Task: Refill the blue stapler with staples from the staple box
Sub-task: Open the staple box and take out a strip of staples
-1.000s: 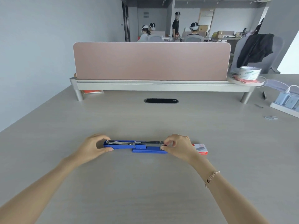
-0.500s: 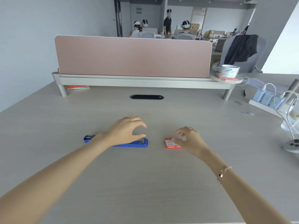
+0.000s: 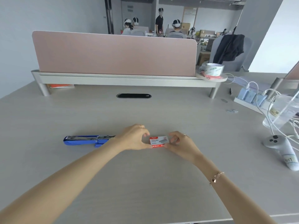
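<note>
The blue stapler lies opened out flat on the desk at the left, its metal staple channel facing up; its right end is hidden behind my left wrist. A small red and white staple box rests on the desk in the middle. My left hand pinches the box's left end between thumb and fingers. My right hand grips its right end. Neither hand touches the stapler.
A pink divider screen on a metal rail crosses the back of the desk, with a black cable slot before it. A grey hand controller, a plastic cup, white cables and a power strip crowd the right side. A tape roll sits at the rail's end.
My left hand has left the stapler and moved right onto the staple box. My right hand has closed on the box's other end. The view has shifted right.
</note>
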A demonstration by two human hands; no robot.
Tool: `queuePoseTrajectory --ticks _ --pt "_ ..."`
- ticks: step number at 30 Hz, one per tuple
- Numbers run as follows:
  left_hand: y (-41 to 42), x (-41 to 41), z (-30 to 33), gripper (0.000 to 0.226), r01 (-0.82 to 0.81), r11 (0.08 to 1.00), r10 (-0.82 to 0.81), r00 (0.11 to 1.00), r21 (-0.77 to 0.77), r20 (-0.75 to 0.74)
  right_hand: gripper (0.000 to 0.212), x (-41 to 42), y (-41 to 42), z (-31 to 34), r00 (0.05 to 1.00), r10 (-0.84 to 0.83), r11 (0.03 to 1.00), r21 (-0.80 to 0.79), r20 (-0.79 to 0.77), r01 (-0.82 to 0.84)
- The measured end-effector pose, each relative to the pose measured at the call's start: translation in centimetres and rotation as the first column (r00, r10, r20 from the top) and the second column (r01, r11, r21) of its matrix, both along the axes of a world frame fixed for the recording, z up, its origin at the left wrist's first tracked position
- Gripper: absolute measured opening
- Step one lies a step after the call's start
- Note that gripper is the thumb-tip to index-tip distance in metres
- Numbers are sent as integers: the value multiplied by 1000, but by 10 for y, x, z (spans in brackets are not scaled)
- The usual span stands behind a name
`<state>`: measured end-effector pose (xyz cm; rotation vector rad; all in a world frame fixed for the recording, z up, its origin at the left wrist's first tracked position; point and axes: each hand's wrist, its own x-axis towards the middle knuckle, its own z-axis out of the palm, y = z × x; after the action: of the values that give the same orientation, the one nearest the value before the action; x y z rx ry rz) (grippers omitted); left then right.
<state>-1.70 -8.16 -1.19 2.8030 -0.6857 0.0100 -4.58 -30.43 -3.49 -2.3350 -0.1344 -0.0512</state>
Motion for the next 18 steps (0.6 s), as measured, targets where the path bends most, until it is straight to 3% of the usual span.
queuePoseTrajectory --ticks 11,18 --pt "-13 5 -8 40 30 997 -35 996 -66 -80 51 11 -1 -5 996 70 998 -6 -59 -70" --pt "-9 4 -3 42 32 996 -44 988 -82 -149 40 18 -4 -2 985 121 992 -17 -122 -124"
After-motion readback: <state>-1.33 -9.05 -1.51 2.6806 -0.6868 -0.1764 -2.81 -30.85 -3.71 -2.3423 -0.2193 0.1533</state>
